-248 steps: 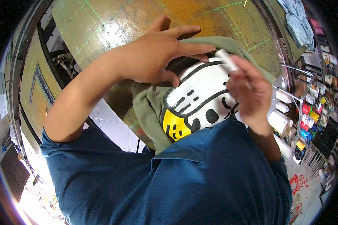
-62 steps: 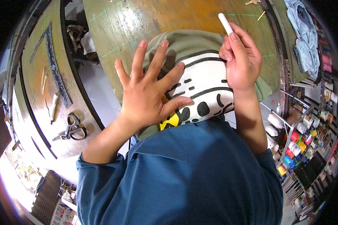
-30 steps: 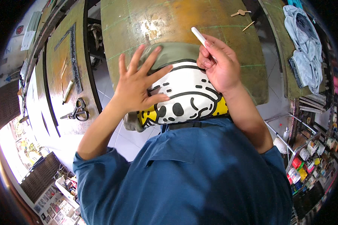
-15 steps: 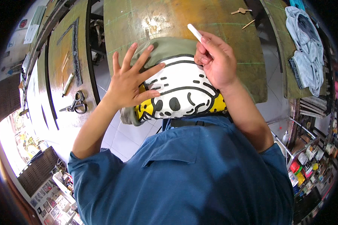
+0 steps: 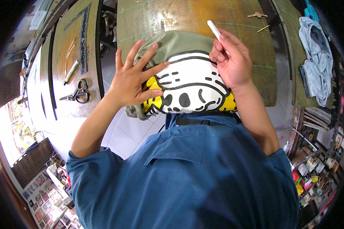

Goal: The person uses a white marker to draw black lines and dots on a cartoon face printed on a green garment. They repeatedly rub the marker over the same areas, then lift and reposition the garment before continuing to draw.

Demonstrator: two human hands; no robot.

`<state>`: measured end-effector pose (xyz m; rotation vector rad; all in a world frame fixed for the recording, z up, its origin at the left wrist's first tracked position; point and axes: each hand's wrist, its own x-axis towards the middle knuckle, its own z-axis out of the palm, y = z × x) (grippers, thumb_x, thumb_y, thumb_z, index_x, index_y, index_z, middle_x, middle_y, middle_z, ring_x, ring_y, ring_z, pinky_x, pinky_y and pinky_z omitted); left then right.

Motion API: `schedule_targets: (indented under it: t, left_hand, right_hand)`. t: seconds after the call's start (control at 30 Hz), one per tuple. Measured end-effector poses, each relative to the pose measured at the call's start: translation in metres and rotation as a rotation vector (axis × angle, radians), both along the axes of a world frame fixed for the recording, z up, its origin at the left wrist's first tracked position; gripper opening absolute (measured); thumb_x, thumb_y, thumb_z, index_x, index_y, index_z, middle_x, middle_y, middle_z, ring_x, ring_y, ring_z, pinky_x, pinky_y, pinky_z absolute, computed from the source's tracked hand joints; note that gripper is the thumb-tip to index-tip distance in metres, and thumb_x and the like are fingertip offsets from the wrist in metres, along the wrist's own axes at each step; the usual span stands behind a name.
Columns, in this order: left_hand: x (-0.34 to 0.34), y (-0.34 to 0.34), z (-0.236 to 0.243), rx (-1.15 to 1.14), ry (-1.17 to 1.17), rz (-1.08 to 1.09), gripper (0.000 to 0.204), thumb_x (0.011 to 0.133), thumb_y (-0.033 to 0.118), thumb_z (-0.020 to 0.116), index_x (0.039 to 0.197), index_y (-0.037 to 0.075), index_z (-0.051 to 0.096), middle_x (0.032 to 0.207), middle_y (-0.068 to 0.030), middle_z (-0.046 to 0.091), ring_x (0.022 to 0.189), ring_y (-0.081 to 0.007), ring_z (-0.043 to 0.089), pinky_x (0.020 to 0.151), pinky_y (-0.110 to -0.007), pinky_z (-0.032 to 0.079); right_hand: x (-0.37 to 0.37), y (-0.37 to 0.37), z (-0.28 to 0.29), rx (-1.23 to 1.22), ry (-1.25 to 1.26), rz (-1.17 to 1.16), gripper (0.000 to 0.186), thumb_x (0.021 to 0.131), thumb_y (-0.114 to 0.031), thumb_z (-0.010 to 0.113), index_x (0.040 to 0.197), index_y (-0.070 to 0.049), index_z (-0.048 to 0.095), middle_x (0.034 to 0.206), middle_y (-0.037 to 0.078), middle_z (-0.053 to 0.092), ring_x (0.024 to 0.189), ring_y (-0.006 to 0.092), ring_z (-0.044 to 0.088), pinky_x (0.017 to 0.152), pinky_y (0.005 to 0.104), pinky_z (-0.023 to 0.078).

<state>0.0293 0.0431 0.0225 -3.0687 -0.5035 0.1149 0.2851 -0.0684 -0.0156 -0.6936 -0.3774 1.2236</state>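
Note:
An olive garment (image 5: 183, 40) with a white, yellow and black painted cartoon (image 5: 193, 86) lies bunched at the near edge of the worktable (image 5: 149, 15), against my body. My left hand (image 5: 135, 78) rests spread on its left part, fingers apart and holding nothing, covering some of the design. My right hand (image 5: 233, 65) is closed on a slim white marker (image 5: 214, 29) over the garment's right side, its upper end pointing up-left toward the tabletop; its lower end is hidden in my palm.
A left board holds scissors (image 5: 80, 91), a dark angle ruler (image 5: 83, 57), thin sticks and a tube (image 5: 71, 72). Wooden bits (image 5: 258, 15) lie at the table's back right. Pale blue clothing (image 5: 315, 61) lies on the right board, above a metal rack of paint containers (image 5: 309, 171).
Since the oldest frame my left hand has moved from arched over the design to spread on its left side; my right hand has raised the marker. Lately the view has shifted slightly.

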Motion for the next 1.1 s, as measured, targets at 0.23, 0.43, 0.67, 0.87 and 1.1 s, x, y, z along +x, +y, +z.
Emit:
schedule_targets:
  t: [0.23,0.43,0.67,0.87,1.1]
  left_hand:
    - [0.028,-0.001,0.009,-0.119,-0.159,-0.003,0.074,0.079,0.081,0.034,0.133,0.033,0.054,0.154,-0.0128,0.025,0.142,-0.0412,0.009,0.105,-0.068,0.000]
    - [0.041,-0.003,-0.003,-0.001,-0.071,-0.028,0.070,0.078,0.078,0.041,0.133,0.036,0.053,0.153,-0.0108,0.026,0.142,-0.0410,0.011,0.105,-0.069,-0.001]
    - [0.012,-0.003,0.005,-0.021,-0.080,0.062,0.063,0.080,0.070,0.048,0.131,0.034,0.055,0.152,-0.0107,0.029,0.142,-0.0384,0.014,0.107,-0.065,0.002]
    - [0.003,-0.007,0.004,-0.536,-0.856,0.369,0.040,0.084,0.018,0.071,0.121,0.008,0.061,0.128,-0.0127,0.057,0.120,-0.0264,0.051,0.102,-0.040,0.035]
    - [0.008,-0.042,-0.001,-1.082,-1.338,0.779,0.019,0.087,-0.006,0.061,0.106,-0.005,0.064,0.106,-0.0116,0.067,0.091,-0.0129,0.063,0.078,-0.021,0.049]
  right_hand:
    - [-0.002,0.001,-0.002,-0.039,-0.015,-0.004,0.029,0.094,-0.011,0.051,0.119,0.003,0.057,0.075,0.002,0.048,0.060,0.0093,0.040,0.058,0.0245,0.033]
    - [-0.001,-0.001,-0.001,-0.012,-0.038,-0.017,0.027,0.095,-0.012,0.051,0.117,0.002,0.059,0.074,0.001,0.047,0.060,0.0094,0.038,0.059,0.0248,0.033]
    - [0.001,-0.001,-0.001,-0.007,-0.004,-0.008,0.027,0.095,-0.011,0.050,0.117,0.001,0.060,0.074,0.000,0.046,0.060,0.0097,0.038,0.059,0.0250,0.033]
    - [-0.003,0.000,0.002,-0.065,-0.008,-0.045,0.028,0.095,-0.011,0.049,0.118,0.002,0.058,0.075,0.001,0.047,0.060,0.0090,0.039,0.058,0.0241,0.034]
    - [-0.002,-0.001,0.003,-0.060,-0.059,0.001,0.029,0.095,-0.010,0.049,0.120,0.004,0.056,0.076,0.001,0.048,0.059,0.0085,0.040,0.057,0.0232,0.034]
